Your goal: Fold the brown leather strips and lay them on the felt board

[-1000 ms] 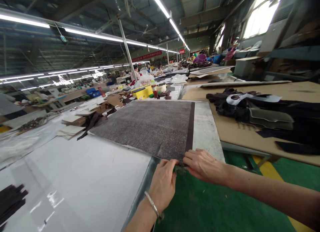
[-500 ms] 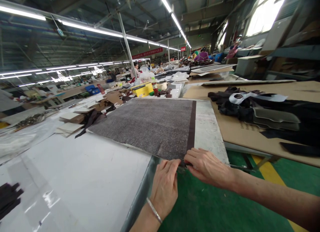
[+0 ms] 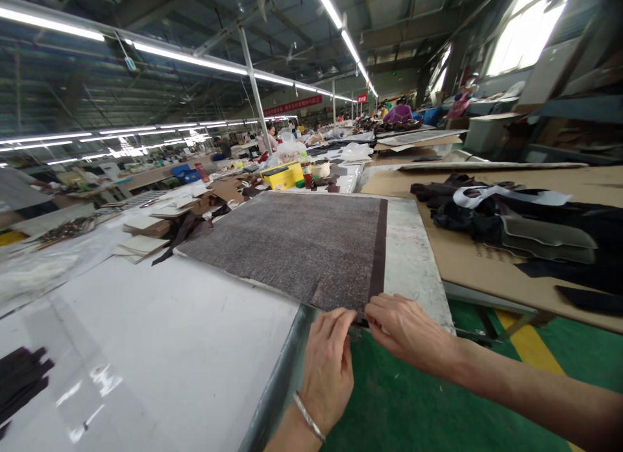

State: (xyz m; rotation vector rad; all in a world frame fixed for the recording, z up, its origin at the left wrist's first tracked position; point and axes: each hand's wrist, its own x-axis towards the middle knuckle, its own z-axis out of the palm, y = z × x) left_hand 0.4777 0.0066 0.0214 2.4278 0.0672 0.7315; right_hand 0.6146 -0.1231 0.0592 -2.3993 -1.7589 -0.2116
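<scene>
A speckled grey-brown sheet of material (image 3: 296, 244) lies flat on a white board (image 3: 409, 257), with a dark brown strip (image 3: 378, 251) along its right edge. At the sheet's near right corner, my left hand (image 3: 331, 355) pinches the front edge, fingers bent over it. Close beside it, my right hand (image 3: 406, 325) is closed on the near end of the dark strip. The fingertips of both hands hide the corner itself, and only a small dark bit shows between them. A silver bangle (image 3: 309, 416) circles my left wrist.
A white tabletop (image 3: 195, 335) spreads to the left, with dark strips (image 3: 24, 380) at its edge. Behind the sheet stands a yellow box (image 3: 282, 176). Cardboard (image 3: 467, 270) bearing dark pieces (image 3: 487, 218) lies to the right. Green floor (image 3: 399, 400) shows below my hands.
The whole view has shifted slightly, so things appear a little further right. Both hands stay at the same corner, with the fingers only slightly moved.
</scene>
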